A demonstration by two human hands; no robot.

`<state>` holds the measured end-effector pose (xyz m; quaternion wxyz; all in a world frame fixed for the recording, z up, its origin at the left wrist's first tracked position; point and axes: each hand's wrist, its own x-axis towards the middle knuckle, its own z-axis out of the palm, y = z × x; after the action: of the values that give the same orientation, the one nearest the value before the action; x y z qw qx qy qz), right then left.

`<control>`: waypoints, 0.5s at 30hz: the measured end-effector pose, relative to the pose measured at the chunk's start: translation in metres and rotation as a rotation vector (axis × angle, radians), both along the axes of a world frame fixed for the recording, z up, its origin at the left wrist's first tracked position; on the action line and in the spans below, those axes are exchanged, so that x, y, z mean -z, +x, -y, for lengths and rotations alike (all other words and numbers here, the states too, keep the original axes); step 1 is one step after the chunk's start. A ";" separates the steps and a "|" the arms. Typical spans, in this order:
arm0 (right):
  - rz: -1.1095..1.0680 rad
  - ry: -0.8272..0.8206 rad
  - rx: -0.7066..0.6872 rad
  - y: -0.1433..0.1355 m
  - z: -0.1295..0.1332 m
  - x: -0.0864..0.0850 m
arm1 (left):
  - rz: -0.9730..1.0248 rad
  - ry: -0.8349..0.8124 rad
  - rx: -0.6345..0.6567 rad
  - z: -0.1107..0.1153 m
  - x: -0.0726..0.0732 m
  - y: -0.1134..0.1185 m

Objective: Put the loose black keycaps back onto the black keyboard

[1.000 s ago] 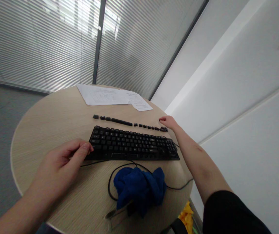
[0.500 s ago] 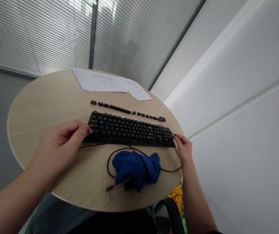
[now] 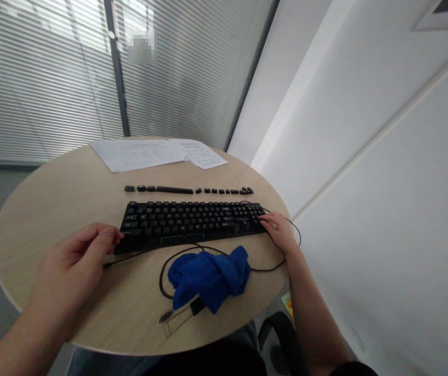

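A black keyboard (image 3: 192,222) lies across the round table. Its top row sockets look partly bare, though small detail is hard to make out. My left hand (image 3: 77,258) pinches the keyboard's left end between thumb and fingers. At the other end, my right hand (image 3: 281,232) rests its fingers over the number pad corner, gripping the edge. Beyond the keyboard, loose black keycaps (image 3: 174,190) stand in a row, a long space bar among them. In front lies a crumpled blue cloth (image 3: 208,274), with a black cable (image 3: 161,277) looped around and under it.
A small tool with a black handle (image 3: 197,306), wire prongs and a dark brush-like tip pokes from under the cloth. White printed sheets (image 3: 138,155) lie at the table's far side. A white wall (image 3: 365,219) rises close on the right; blinds stand behind.
My right hand has shifted from the keyboard's right edge to over its number pad corner. The left hand still pinches the left end. The view has tilted, and the cable on the right bulges further out.
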<state>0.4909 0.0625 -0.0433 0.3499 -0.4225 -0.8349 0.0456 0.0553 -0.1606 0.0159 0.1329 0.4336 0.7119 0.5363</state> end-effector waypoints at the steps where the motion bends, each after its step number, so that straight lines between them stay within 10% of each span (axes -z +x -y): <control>1: 0.024 -0.008 -0.011 0.000 0.000 -0.001 | 0.005 0.004 0.002 0.000 -0.001 0.001; 15: -0.013 0.013 0.011 -0.005 0.005 -0.003 | 0.005 -0.022 0.010 -0.001 -0.003 0.000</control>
<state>0.4856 0.0575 -0.0403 0.3584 -0.4247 -0.8304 0.0411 0.0549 -0.1592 0.0189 0.1420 0.4342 0.7152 0.5290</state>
